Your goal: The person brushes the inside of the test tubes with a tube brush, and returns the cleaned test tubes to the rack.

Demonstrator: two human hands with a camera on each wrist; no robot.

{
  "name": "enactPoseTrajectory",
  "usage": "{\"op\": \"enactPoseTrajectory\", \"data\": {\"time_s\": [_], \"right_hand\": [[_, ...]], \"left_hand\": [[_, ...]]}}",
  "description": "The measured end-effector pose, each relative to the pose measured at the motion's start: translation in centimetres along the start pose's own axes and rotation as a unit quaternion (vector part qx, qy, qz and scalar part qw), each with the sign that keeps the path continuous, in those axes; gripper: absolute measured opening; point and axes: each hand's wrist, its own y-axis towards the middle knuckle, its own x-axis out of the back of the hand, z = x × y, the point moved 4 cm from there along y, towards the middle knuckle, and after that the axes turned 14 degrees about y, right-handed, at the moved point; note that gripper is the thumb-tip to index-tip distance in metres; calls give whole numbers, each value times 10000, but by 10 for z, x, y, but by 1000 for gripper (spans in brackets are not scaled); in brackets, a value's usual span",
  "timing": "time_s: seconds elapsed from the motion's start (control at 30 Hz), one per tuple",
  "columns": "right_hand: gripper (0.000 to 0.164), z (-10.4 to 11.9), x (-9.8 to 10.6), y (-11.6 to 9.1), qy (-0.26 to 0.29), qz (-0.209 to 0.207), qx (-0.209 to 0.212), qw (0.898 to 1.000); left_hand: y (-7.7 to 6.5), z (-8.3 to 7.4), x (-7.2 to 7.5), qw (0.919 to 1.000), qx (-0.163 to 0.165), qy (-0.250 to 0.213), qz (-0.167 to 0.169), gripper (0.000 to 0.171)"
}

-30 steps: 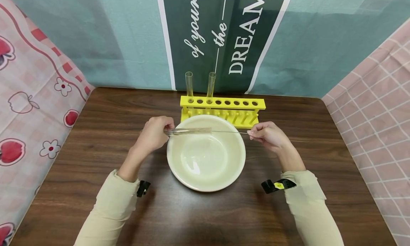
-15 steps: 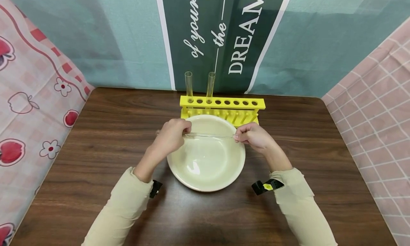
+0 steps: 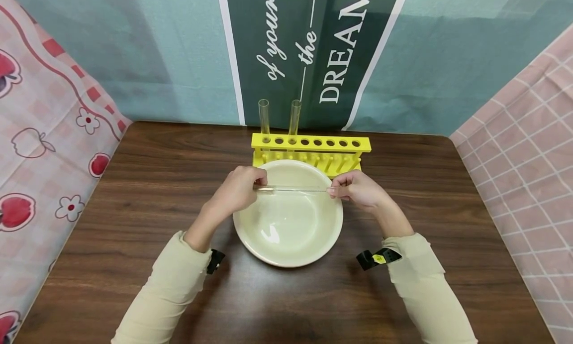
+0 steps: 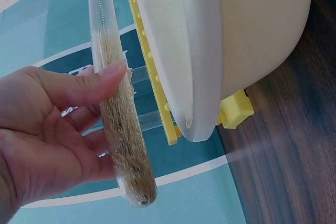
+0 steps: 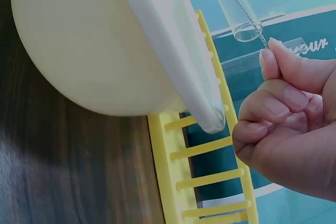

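Held level over the cream basin [image 3: 286,260], a glass test tube [image 4: 100,9] runs between the two hands. My left hand [image 3: 235,188] grips it, thumb across the front and fingers behind, near its rounded end. Inside that end sit the tan bristles of a test tube brush [image 4: 123,124], filling the tube's width. My right hand [image 3: 361,192] pinches the brush's twisted wire handle [image 5: 243,8] between thumb and forefinger, right by the tube's open mouth [image 5: 248,32]. The other right fingers are curled into the palm.
Just behind the basin stands a yellow test tube rack [image 3: 344,144], partly hidden by its rim. Two glass tubes, one at the left end [image 3: 264,117] and one nearby [image 3: 294,117], stand upright in it. A printed cloth [image 3: 188,55] hangs behind the wooden table [image 3: 147,184].
Both hands have come closer together over the basin. The brush's bristles, partly out of the tube a second ago, now lie deep in it. In the last half second little has shifted.
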Motion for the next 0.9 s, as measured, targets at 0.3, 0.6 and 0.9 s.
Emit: {"op": "enactPoseTrajectory", "data": {"time_s": [0.3, 0.6, 0.9], "right_hand": [[15, 12, 0, -5, -1202, 293, 284, 9919], [13, 13, -4, -6, -1607, 405, 719, 9835], [16, 13, -7, -7, -1834, 474, 892, 9778]], "left_hand": [[0, 3, 2, 9997, -124, -201, 67, 26], [3, 17, -2, 9934, 86, -831, 781, 23], [4, 23, 0, 9834, 168, -1239, 1318, 22]]}}
